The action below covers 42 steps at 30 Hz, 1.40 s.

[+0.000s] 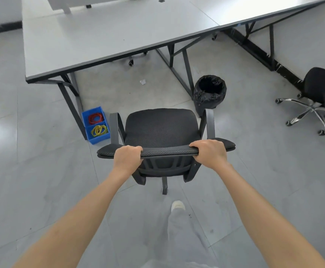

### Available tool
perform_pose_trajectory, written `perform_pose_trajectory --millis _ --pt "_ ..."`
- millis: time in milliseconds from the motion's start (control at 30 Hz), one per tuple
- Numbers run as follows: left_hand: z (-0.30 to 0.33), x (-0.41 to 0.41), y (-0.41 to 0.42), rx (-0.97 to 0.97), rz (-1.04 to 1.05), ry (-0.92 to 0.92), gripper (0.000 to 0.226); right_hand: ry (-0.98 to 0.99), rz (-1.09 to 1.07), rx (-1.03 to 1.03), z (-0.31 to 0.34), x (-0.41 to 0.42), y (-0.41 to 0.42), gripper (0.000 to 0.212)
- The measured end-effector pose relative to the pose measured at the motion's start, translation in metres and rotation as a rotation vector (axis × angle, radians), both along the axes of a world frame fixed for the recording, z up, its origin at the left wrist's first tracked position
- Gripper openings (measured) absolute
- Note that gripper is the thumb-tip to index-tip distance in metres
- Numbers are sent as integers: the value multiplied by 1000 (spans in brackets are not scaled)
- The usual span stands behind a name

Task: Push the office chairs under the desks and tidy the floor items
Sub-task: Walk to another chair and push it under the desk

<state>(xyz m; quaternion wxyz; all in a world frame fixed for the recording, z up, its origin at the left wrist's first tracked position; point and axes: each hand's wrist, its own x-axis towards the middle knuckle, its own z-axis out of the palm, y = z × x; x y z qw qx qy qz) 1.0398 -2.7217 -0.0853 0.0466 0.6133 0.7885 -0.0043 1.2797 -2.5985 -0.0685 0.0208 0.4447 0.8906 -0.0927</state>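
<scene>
Right, my left hand (127, 158) and right hand (210, 152) both curl tightly over the office chair (160, 128) backrest (facing the desk (99, 35)), wastebasket (210, 93) beside it.

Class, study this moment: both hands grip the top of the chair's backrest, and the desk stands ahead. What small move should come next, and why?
Probably a straight push forward. The left hand and right hand both grip the backrest of the black chair, whose seat faces the opening under the desk. That opening lies between the blue bin and the lined wastebasket, so the chair should roll in between them.
</scene>
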Motion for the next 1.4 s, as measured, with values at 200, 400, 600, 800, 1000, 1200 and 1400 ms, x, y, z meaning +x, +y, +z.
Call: perform_pose_trajectory --millis 200,400,600,800,1000,1200,1400 --pt "8 -5 115 -28 53 -17 23 -34 52 -17 3 -16 131 30" --pt "10 -30 221 -45 -20 8 29 -65 46 -14 4 -44 248 30" --pt "8 -90 326 -17 -67 30 31 -72 -3 23 1 -98 342 29" --pt "16 -146 419 -30 -118 -26 32 -57 -91 2 1 -150 422 31" --pt "22 -182 482 -34 -129 -56 31 -41 -131 -1 -1 -183 477 31" --pt "21 -198 520 -12 -94 -116 27 -21 -113 18 0 -198 515 31" --pt "18 -206 539 30 -71 -148 25 3 -97 5 0 -205 535 33"
